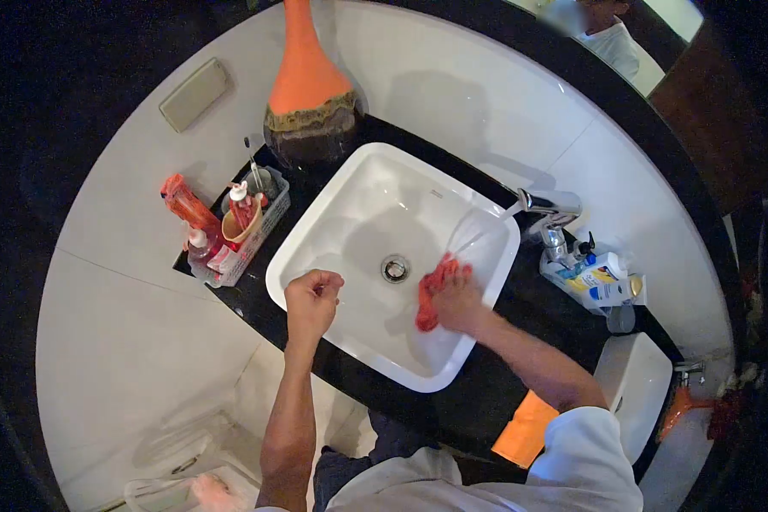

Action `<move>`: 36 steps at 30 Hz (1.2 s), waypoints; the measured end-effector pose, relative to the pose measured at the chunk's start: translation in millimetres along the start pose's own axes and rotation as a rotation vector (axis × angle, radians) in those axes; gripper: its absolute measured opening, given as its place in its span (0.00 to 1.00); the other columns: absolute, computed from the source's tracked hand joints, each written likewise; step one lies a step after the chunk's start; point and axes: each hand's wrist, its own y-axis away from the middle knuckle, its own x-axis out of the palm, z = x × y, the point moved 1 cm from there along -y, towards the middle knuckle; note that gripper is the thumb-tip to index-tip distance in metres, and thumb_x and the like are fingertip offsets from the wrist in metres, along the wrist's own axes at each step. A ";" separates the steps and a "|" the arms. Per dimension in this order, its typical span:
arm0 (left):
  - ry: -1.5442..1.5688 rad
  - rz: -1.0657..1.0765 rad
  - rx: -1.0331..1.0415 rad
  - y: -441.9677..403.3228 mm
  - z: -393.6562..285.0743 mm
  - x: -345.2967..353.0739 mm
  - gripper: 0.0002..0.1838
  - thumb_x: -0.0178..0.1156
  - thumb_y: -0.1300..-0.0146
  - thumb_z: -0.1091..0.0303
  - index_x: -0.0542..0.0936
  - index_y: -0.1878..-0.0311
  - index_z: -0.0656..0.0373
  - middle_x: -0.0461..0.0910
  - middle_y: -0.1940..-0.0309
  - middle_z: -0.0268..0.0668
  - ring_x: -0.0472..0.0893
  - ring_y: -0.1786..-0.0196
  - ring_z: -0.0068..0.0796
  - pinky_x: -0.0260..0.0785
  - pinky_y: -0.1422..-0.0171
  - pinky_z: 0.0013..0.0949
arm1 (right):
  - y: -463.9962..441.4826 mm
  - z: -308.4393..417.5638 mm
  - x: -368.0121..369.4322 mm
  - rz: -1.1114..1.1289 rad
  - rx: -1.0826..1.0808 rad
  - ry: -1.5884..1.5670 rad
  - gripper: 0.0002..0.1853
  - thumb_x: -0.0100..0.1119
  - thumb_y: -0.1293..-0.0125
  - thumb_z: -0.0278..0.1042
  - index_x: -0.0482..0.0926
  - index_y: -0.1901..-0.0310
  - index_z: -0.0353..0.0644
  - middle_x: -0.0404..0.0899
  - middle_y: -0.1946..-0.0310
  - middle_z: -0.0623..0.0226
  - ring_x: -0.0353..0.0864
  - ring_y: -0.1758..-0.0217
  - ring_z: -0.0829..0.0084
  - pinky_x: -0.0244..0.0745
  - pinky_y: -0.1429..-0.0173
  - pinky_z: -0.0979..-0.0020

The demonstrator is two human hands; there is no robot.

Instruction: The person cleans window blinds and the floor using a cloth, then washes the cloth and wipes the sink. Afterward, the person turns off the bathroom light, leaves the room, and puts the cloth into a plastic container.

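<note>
A red cloth lies bunched against the right inner side of the white sink. My right hand is closed on it. Water runs from the chrome faucet into the basin beside the cloth's upper end. Over the sink's left rim is my left hand, its fingers curled in and pressed together; whether anything small is inside cannot be seen. The metal drain shows between my hands.
A clear basket of bottles and a toothbrush stands left on the black counter, an orange vase behind the sink. Toiletries sit right, an orange cloth at the front edge. A mirror reflects a person.
</note>
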 end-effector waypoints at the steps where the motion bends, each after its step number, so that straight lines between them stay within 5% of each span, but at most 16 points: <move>1: -0.001 0.005 -0.007 0.0 3.1 0.4 0.06 0.57 0.38 0.76 0.83 0.66 0.67 0.84 0.70 0.37 0.78 0.74 0.21 0.73 0.69 0.25 | -1.4 -12.7 5.4 0.009 -0.006 0.004 0.22 0.49 0.39 0.39 0.77 0.49 0.33 0.71 0.43 0.37 0.62 0.33 0.37 0.47 0.32 0.34; 8: 0.047 -0.059 -0.033 2.4 14.8 -13.6 0.05 0.59 0.39 0.76 0.83 0.66 0.66 0.83 0.74 0.36 0.78 0.76 0.18 0.73 0.70 0.24 | -43.9 -45.6 32.3 0.059 0.005 0.146 0.26 0.46 0.37 0.35 0.67 0.38 0.32 0.65 0.38 0.38 0.59 0.31 0.37 0.45 0.30 0.34; 11: 0.065 -0.026 -0.054 3.6 15.4 -13.6 0.05 0.58 0.39 0.77 0.83 0.65 0.66 0.83 0.72 0.37 0.79 0.75 0.18 0.73 0.69 0.24 | -67.3 -49.4 29.7 -0.150 0.001 0.183 0.26 0.46 0.37 0.34 0.66 0.37 0.34 0.65 0.38 0.40 0.61 0.32 0.38 0.50 0.31 0.36; 14: 0.082 -0.008 -0.071 1.6 11.3 -9.8 0.05 0.58 0.38 0.77 0.83 0.64 0.67 0.84 0.70 0.37 0.79 0.74 0.18 0.74 0.68 0.24 | -110.0 -26.6 -10.9 -0.043 0.010 -0.113 0.34 0.58 0.44 0.34 0.62 0.36 0.33 0.71 0.47 0.44 0.70 0.39 0.46 0.69 0.40 0.46; 17: 0.074 0.012 -0.070 3.8 3.2 -7.1 0.05 0.58 0.38 0.76 0.83 0.63 0.67 0.84 0.70 0.37 0.79 0.73 0.18 0.74 0.68 0.24 | -171.0 18.1 14.3 -0.229 0.250 -0.424 0.33 0.59 0.46 0.34 0.64 0.38 0.35 0.73 0.51 0.48 0.74 0.44 0.48 0.71 0.43 0.49; 20: 0.120 0.030 -0.048 1.2 -5.3 -2.9 0.05 0.58 0.38 0.76 0.83 0.64 0.67 0.84 0.70 0.37 0.79 0.73 0.18 0.73 0.69 0.24 | -180.4 77.1 22.7 -0.449 -0.090 -0.286 0.32 0.60 0.46 0.36 0.67 0.39 0.34 0.74 0.49 0.44 0.71 0.41 0.47 0.65 0.36 0.48; 25: 0.093 0.049 -0.047 -1.2 -10.3 -2.2 0.06 0.59 0.38 0.75 0.82 0.65 0.67 0.84 0.70 0.38 0.78 0.74 0.18 0.72 0.70 0.24 | -65.5 89.8 18.5 -0.228 -0.358 -0.332 0.21 0.58 0.45 0.37 0.78 0.49 0.38 0.67 0.39 0.46 0.63 0.33 0.48 0.56 0.31 0.45; 27: 0.128 0.085 -0.047 0.6 -8.9 5.3 0.08 0.58 0.36 0.72 0.83 0.65 0.67 0.84 0.71 0.37 0.78 0.74 0.21 0.73 0.70 0.24 | -22.1 46.7 -4.7 0.081 -0.307 -0.208 0.18 0.59 0.46 0.39 0.80 0.52 0.45 0.67 0.37 0.50 0.63 0.33 0.49 0.59 0.34 0.43; 29: 0.084 0.185 -0.146 2.7 -14.2 27.3 0.12 0.57 0.35 0.66 0.82 0.60 0.67 0.84 0.66 0.39 0.79 0.72 0.23 0.74 0.70 0.26 | -9.1 16.6 -15.4 0.112 -0.213 -0.124 0.15 0.61 0.47 0.40 0.83 0.58 0.48 0.71 0.40 0.53 0.64 0.33 0.50 0.61 0.35 0.46; 31: 0.130 0.299 -0.346 7.9 -18.0 68.5 0.21 0.54 0.32 0.55 0.77 0.50 0.66 0.81 0.57 0.41 0.81 0.67 0.27 0.75 0.68 0.30 | -16.7 -11.9 -28.9 0.126 0.084 -0.120 0.14 0.59 0.48 0.31 0.85 0.59 0.44 0.82 0.55 0.57 0.75 0.41 0.56 0.69 0.39 0.55; 32: 0.229 0.319 -0.443 10.6 -16.8 98.4 0.27 0.53 0.32 0.49 0.74 0.44 0.65 0.79 0.52 0.42 0.81 0.63 0.30 0.76 0.66 0.33 | -19.7 -23.7 -33.3 0.120 0.090 -0.108 0.14 0.59 0.48 0.31 0.85 0.59 0.44 0.82 0.55 0.57 0.75 0.41 0.56 0.69 0.39 0.55; 34: 0.425 0.200 -0.516 -4.2 -16.7 154.5 0.30 0.51 0.32 0.44 0.71 0.43 0.64 0.77 0.51 0.43 0.80 0.61 0.35 0.75 0.60 0.36 | -25.0 -44.6 -32.1 -0.080 0.263 -0.710 0.15 0.56 0.49 0.26 0.85 0.59 0.40 0.84 0.64 0.57 0.83 0.59 0.59 0.78 0.55 0.61; 35: 0.532 0.139 -0.528 -17.7 -11.6 182.1 0.31 0.50 0.33 0.42 0.71 0.44 0.64 0.77 0.52 0.43 0.80 0.61 0.37 0.74 0.58 0.37 | -27.8 -50.4 -15.5 -0.308 0.187 -1.027 0.14 0.53 0.47 0.25 0.84 0.60 0.35 0.84 0.66 0.61 0.82 0.73 0.64 0.77 0.67 0.69; 36: 0.657 0.078 -0.498 -34.7 -2.8 205.0 0.30 0.50 0.33 0.42 0.74 0.48 0.64 0.79 0.56 0.43 0.80 0.62 0.39 0.72 0.56 0.37 | -28.1 -54.0 -10.2 -0.308 0.184 -1.013 0.14 0.53 0.47 0.25 0.84 0.60 0.35 0.84 0.66 0.61 0.82 0.73 0.64 0.77 0.67 0.69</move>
